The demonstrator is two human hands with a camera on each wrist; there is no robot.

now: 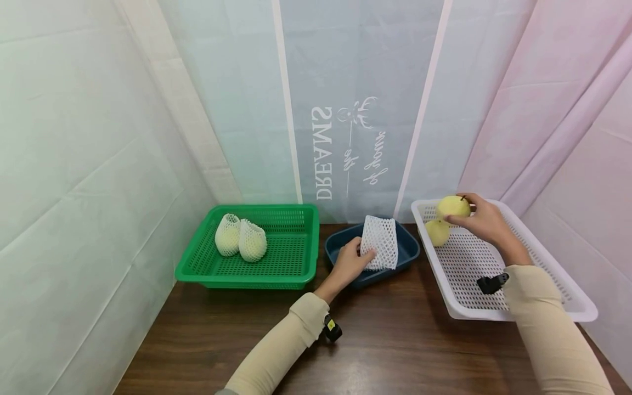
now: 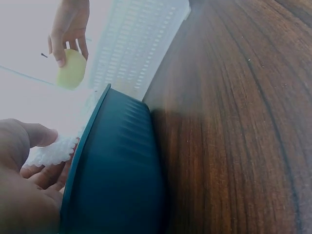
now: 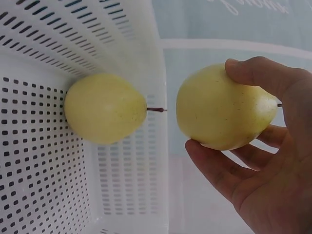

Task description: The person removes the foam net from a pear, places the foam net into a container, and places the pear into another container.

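Note:
My right hand (image 1: 486,222) grips a yellow pear (image 3: 224,107) by its sides, lifted above the white basket (image 1: 446,285). A second pear (image 3: 105,108) rests inside that basket, against its left wall, its stem showing. My left hand (image 1: 351,260) pinches a white foam net sleeve (image 1: 380,241) between thumb and fingers. The sleeve looks flat, with no fruit in it, and is held over the dark blue tray (image 2: 114,161). In the left wrist view, the thumb lies on the near side of the foam net and the fingers are behind it.
On the left stands a green basket (image 1: 212,277) holding two pears in foam nets (image 1: 253,241). The brown wooden table (image 1: 375,340) runs under all the containers. A printed curtain (image 1: 365,55) hangs right behind them, and pale fabric walls (image 1: 89,192) close off both sides.

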